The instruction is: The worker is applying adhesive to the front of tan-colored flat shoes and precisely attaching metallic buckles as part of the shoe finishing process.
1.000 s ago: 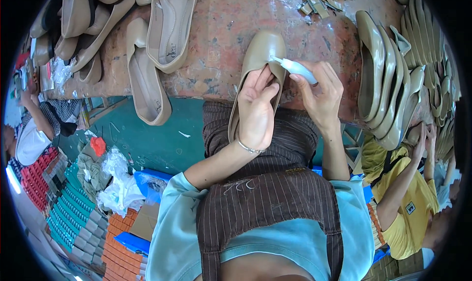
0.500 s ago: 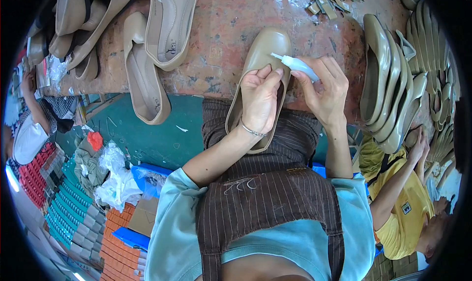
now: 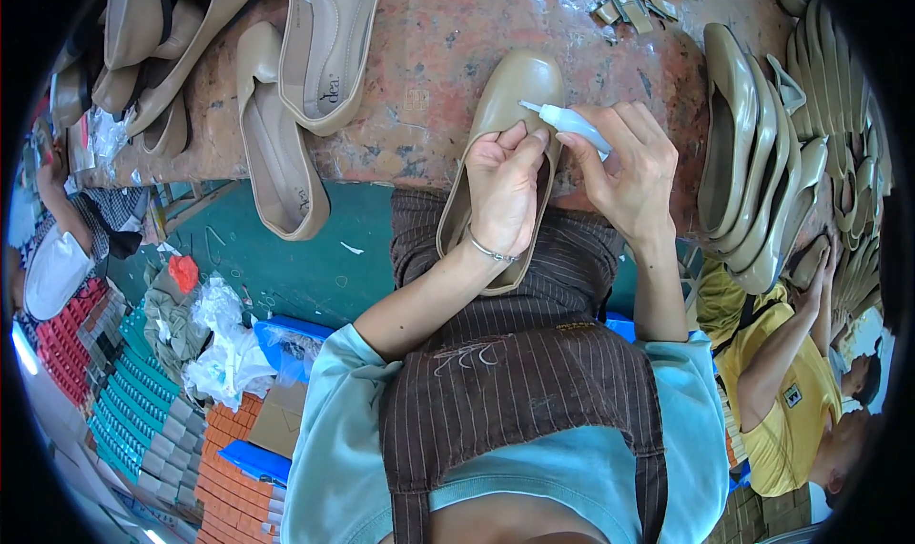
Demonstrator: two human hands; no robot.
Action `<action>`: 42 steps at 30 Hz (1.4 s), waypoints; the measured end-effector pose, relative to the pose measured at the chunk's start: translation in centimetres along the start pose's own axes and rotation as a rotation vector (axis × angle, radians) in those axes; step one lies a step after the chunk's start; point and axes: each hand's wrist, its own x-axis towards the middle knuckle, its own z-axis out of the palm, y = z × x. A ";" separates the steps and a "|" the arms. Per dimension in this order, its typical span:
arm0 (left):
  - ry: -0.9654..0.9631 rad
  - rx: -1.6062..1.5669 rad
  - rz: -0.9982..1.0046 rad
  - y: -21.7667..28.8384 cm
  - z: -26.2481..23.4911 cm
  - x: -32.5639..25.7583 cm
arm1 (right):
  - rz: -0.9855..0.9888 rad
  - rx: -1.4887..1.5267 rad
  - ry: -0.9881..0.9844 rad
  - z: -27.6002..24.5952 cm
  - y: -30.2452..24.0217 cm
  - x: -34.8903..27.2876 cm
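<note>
A beige flat shoe (image 3: 518, 79) points toe-away over the near edge of the workbench, its heel end above my lap. My left hand (image 3: 502, 187) is closed on it, thumb and fingers gripping the upper at the opening. In my right hand (image 3: 631, 168) is a small pale-blue squeeze bottle (image 3: 575, 125) with a thin white nozzle. The nozzle tip is at the shoe's toe upper, just above my left fingertips; whether it touches, I cannot tell.
On the stained workbench (image 3: 419, 115), finished-looking shoes (image 3: 329, 49) lie at the left, with bow-like beige strips (image 3: 629, 1) at the far right. Nested shoe uppers (image 3: 753, 163) line the right side. A co-worker in a yellow shirt (image 3: 777, 439) is at right; another person is at far left.
The bottle has shifted slightly left, bringing its nozzle further across the toe upper. My left hand and the shoe stay nearly still. The co-worker's arms at right have moved a little.
</note>
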 end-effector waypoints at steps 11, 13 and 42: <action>0.033 0.017 -0.001 0.2 -0.1 -0.1 | 0.120 0.157 0.001 -0.8 0.6 -0.4; 0.077 0.013 -0.014 0.3 0.3 -0.1 | 0.196 0.280 0.037 -0.5 0.8 -0.5; 0.056 -0.043 -0.042 -0.1 -1.0 0.2 | 0.395 0.201 0.263 -0.3 7.9 1.2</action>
